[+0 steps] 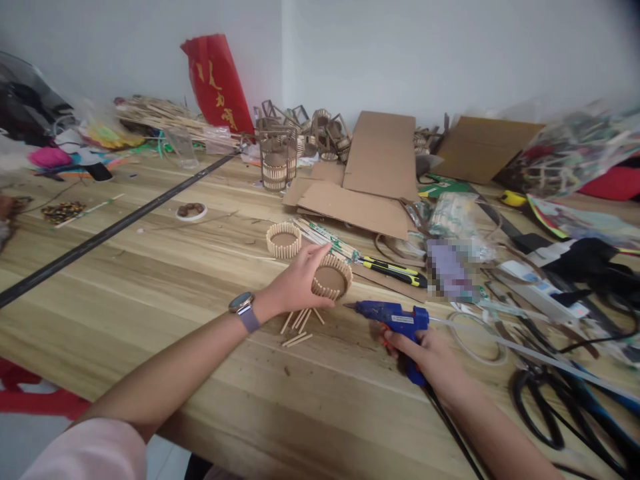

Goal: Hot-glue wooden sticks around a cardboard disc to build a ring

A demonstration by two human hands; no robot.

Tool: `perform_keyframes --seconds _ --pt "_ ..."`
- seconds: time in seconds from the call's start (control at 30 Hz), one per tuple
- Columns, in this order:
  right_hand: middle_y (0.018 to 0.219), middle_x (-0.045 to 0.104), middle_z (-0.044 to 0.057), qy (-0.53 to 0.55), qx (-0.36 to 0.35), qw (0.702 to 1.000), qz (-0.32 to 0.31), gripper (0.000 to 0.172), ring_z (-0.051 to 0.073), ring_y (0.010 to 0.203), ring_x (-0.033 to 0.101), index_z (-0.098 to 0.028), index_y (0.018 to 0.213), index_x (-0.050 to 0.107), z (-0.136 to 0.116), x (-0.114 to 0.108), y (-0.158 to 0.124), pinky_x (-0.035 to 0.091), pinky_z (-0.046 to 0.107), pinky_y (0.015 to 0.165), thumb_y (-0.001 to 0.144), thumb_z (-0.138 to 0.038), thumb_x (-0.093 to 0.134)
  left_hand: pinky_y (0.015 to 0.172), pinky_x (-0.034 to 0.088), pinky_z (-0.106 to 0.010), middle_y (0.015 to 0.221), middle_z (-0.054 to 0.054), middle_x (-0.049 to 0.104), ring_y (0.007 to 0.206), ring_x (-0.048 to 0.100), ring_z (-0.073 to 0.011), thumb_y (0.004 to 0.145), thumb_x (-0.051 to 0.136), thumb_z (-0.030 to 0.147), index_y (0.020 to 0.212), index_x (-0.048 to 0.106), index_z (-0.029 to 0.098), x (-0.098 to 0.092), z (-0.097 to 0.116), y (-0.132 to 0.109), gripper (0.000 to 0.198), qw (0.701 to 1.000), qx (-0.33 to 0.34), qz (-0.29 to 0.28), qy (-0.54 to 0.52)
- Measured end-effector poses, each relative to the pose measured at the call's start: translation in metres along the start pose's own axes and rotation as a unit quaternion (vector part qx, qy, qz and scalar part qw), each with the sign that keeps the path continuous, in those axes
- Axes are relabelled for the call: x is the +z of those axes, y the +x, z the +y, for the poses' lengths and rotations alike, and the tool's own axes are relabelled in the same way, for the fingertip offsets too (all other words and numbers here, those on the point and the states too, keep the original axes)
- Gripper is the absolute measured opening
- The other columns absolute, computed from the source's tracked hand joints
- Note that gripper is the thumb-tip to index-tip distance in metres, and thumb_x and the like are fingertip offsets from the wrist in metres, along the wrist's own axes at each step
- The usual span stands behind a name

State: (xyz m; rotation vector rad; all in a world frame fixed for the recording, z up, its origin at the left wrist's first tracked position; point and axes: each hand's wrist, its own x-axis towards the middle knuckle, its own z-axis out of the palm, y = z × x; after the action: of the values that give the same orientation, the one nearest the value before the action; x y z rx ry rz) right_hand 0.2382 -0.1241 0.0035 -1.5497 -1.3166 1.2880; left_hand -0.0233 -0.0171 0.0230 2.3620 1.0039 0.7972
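My left hand [296, 283] is closed round a small round basket [332, 277] made of short sticks on a cardboard disc, tilting it toward me above the wooden table [150, 267]. A watch sits on that wrist. My right hand [429, 357] grips a blue hot glue gun [395, 316], whose nozzle points left at the basket, a short gap away. Several loose short sticks [300, 325] lie on the table under the left hand. A second stick basket [284, 240] rests just behind and to the left.
Yellow-handled pliers [393, 269] and flat cardboard pieces [370, 180] lie behind the basket. More stick baskets [277, 163], a red bag [217, 83] and a stick bundle stand at the back. Black scissors [555, 407], cables and clutter fill the right. A black strip [110, 230] crosses the left.
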Motion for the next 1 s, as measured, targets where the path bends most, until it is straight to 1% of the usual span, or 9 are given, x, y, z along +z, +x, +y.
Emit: perform_keyframes --seconds 0.1,0.2,0.27,0.33,0.4,0.5,0.6,0.77,1.0 --pt "0.073 0.067 0.006 -0.002 0.006 1.0 -0.002 0.041 0.014 0.057 0.052 -0.016 0.075 0.068 -0.006 0.001 -0.001 0.043 0.026 0.054 0.066 -0.056 0.071 0.115 0.026 -0.053 0.148 -0.019 0.025 0.14 0.026 -0.037 0.06 0.086 0.043 0.151 0.01 0.022 0.012 -0.006 0.001 0.121 1.0 -0.007 -0.012 -0.027" --pt "0.078 0.069 0.008 -0.001 0.003 1.0 0.007 0.046 0.016 0.063 0.056 -0.016 0.079 0.069 -0.01 0.004 -0.002 0.046 0.027 0.058 0.068 -0.06 0.069 0.116 0.024 -0.053 0.149 -0.017 0.026 0.141 0.025 -0.0352 0.059 0.087 0.036 0.151 0.005 0.025 0.019 -0.01 0.001 0.124 0.999 -0.017 -0.007 -0.046" --pt "0.077 0.069 0.007 -0.008 -0.006 1.0 0.014 0.045 0.016 0.064 0.058 -0.016 0.078 0.068 -0.011 0.006 -0.002 0.047 0.027 0.059 0.068 -0.06 0.069 0.116 0.024 -0.052 0.151 -0.017 0.026 0.142 0.025 -0.0345 0.059 0.088 0.033 0.151 0.004 0.025 0.021 -0.012 0.001 0.125 0.998 -0.021 -0.007 -0.055" --pt "0.072 0.067 0.006 -0.034 -0.02 0.999 0.026 0.041 0.016 0.06 0.056 -0.017 0.077 0.068 -0.011 0.008 -0.002 0.047 0.027 0.057 0.069 -0.057 0.069 0.117 0.024 -0.051 0.153 -0.017 0.025 0.142 0.025 -0.034 0.06 0.088 0.034 0.151 0.004 0.025 0.022 -0.013 0.0 0.125 0.998 -0.021 -0.003 -0.065" --pt "0.067 0.066 0.003 -0.08 -0.036 0.995 0.036 0.037 0.015 0.057 0.055 -0.018 0.077 0.068 -0.011 0.009 -0.002 0.046 0.027 0.056 0.071 -0.054 0.066 0.117 0.024 -0.05 0.155 -0.017 0.022 0.143 0.023 -0.0333 0.061 0.087 0.037 0.151 0.003 0.025 0.023 -0.013 0.0 0.124 0.997 -0.018 0.004 -0.074" --pt "0.066 0.065 0.002 -0.147 -0.05 0.987 0.042 0.032 0.017 0.06 0.057 -0.019 0.076 0.07 -0.014 0.012 -0.003 0.048 0.028 0.059 0.074 -0.051 0.062 0.116 0.027 -0.049 0.157 -0.016 0.019 0.143 0.026 -0.0328 0.06 0.087 0.038 0.151 0.002 0.025 0.023 -0.013 -0.001 0.126 0.996 -0.022 0.009 -0.081" --pt "0.063 0.064 0.001 -0.181 -0.043 0.981 0.046 0.034 0.018 0.058 0.056 -0.02 0.075 0.071 -0.02 0.015 -0.004 0.046 0.028 0.055 0.073 -0.051 0.059 0.115 0.028 -0.05 0.156 -0.016 0.021 0.142 0.027 -0.0333 0.058 0.089 0.036 0.151 0.001 0.026 0.024 -0.013 0.0 0.128 0.997 -0.023 0.012 -0.076" --pt "0.052 0.055 -0.002 -0.192 -0.014 0.979 0.061 0.04 0.015 0.047 0.046 -0.019 0.079 0.07 -0.024 0.018 -0.004 0.041 0.027 0.046 0.071 -0.056 0.057 0.115 0.028 -0.05 0.152 -0.018 0.028 0.141 0.028 -0.0337 0.059 0.088 0.033 0.152 0.004 0.023 0.025 -0.011 0.0 0.126 0.998 -0.021 0.012 -0.06" --pt "0.054 0.058 -0.001 -0.215 -0.022 0.974 0.069 0.042 0.016 0.048 0.048 -0.019 0.08 0.072 -0.02 0.019 -0.003 0.041 0.027 0.048 0.072 -0.056 0.055 0.116 0.027 -0.051 0.151 -0.018 0.029 0.141 0.028 -0.0341 0.061 0.087 0.031 0.152 0.006 0.024 0.025 -0.009 0.0 0.122 0.998 -0.014 0.017 -0.052"
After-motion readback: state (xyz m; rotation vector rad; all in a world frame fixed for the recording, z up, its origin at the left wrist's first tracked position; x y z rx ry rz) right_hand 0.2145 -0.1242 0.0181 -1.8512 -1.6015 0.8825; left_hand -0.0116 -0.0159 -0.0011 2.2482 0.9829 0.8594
